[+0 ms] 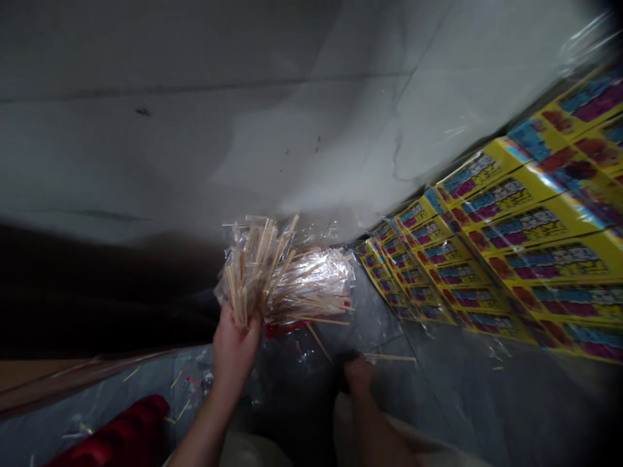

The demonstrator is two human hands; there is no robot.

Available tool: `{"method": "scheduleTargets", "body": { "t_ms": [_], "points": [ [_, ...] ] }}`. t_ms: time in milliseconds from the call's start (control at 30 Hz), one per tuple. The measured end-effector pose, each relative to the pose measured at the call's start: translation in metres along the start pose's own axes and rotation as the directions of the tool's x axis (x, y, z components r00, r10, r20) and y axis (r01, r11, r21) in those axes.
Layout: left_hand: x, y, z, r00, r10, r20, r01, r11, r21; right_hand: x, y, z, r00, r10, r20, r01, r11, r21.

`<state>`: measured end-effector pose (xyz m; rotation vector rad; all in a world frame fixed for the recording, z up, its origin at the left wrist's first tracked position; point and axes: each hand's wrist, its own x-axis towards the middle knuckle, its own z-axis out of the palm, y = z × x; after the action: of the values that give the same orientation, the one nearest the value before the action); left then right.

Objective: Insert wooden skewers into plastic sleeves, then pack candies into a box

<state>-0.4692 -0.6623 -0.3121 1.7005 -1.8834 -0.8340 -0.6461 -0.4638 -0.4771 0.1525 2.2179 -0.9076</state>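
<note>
My left hand (237, 340) is closed around an upright, fanned bunch of thin wooden chopsticks in clear plastic wrappers (253, 266). Just right of it lies a shiny pile of more wrapped chopsticks (311, 285), with something red (285, 329) showing under its near edge. Lower down, close to the floor, is my right hand (359, 373), its fingers curled in dim light. A pair of pale chopsticks (392, 357) sticks out to the right from its fingertips. One loose chopstick (320, 344) lies between the pile and that hand.
Yellow printed boxes (516, 220) are stacked along the right side. A pale wall (292, 143) rises behind the pile. Small yellow scraps and plastic bits litter the grey floor (457, 395). Dark red fabric or footwear (131, 431) is at lower left.
</note>
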Motion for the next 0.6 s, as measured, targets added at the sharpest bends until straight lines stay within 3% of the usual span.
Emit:
{"method": "scheduleTargets", "body": {
  "t_ms": [67,133,200,267,367,500,600],
  "points": [
    [-0.002,-0.001,0.0,1.0,0.021,0.003,-0.021,1.0,0.017,-0.004,0.014,0.019,0.994,-0.061,0.09,0.089,0.933,-0.348],
    [-0.005,-0.003,-0.001,0.999,0.043,0.01,-0.043,0.999,0.032,-0.005,0.02,0.04,0.971,-0.105,0.213,0.211,0.791,-0.574],
    [-0.006,-0.005,-0.001,0.997,0.071,0.026,-0.072,0.996,0.045,0.001,0.019,0.053,0.934,-0.109,0.339,0.325,0.651,-0.686],
    [-0.005,-0.007,-0.002,0.995,0.09,0.031,-0.091,0.994,0.06,0.014,0.013,0.05,0.892,-0.082,0.444,0.416,0.535,-0.735],
    [-0.004,-0.006,-0.002,0.996,0.086,0.023,-0.087,0.995,0.045,0.042,0.0,0.013,0.862,-0.042,0.505,0.476,0.406,-0.78],
    [-0.006,-0.004,-0.002,0.997,0.076,0.017,-0.076,0.997,-0.027,0.076,-0.009,-0.051,0.915,-0.058,0.398,0.398,0.283,-0.873],
    [-0.01,-0.008,-0.001,1.0,0.014,0.026,-0.012,0.999,-0.052,0.091,0.0,-0.072,0.952,-0.096,0.29,0.305,0.236,-0.922]
  ]
}}
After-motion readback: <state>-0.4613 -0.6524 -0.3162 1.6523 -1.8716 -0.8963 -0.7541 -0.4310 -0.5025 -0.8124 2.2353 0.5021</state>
